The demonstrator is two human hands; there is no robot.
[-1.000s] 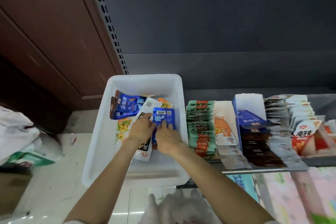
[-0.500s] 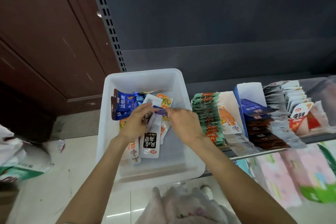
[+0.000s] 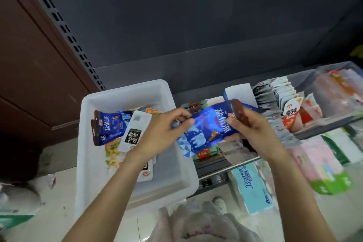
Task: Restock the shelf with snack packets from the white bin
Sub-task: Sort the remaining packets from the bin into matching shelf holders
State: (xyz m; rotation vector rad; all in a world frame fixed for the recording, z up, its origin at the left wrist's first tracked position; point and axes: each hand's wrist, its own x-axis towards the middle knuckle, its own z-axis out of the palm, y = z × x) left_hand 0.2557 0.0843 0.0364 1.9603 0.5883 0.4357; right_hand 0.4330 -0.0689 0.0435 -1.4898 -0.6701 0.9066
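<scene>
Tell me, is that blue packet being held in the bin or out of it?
Out. Both hands, left and right, hold the blue packet above the shelf's rows, right of the white bin.

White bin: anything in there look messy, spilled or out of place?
Yes. Packets in the white bin lie jumbled at angles, overlapping: blue packets under a tilted white packet. No spill or damage visible.

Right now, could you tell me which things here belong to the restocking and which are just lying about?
Belongs to the job:
blue packet, held by left hand and right hand
white bin with more packets
shelf rows

Lying about:
tissue pack
pink packs below
plastic bag
</scene>
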